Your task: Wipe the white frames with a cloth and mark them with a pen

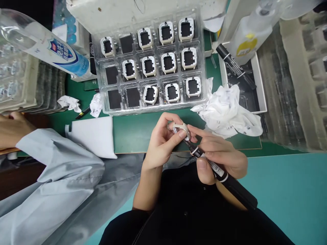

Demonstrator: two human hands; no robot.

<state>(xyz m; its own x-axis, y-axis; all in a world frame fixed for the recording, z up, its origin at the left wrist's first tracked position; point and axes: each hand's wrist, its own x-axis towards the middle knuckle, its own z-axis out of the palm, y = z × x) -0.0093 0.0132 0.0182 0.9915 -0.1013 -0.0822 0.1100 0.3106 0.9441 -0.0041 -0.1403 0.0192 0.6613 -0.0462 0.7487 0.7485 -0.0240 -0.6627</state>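
Note:
Between the fingers and thumb of my left hand [163,143] is a small off-white watch case frame [184,128], tilted on edge. My right hand [222,153] is closed around a black marker [217,170]. The marker's tip end points up and left and meets the lower side of the frame; whether it touches is hidden by my fingers. My right index finger reaches to the frame's right side. Beyond both hands lies a clear plastic tray [122,110] with several similar white frames [172,92] in its pockets; some pockets show only a dark base.
Crumpled white tissue [230,110] lies right of my hands, beside a white box [263,98] holding another marker [235,64]. A folded white cloth [92,136] lies left. Bottles [68,58] and stacked trays [276,78] flank the work area. A co-worker's sleeve [58,163] is close at left.

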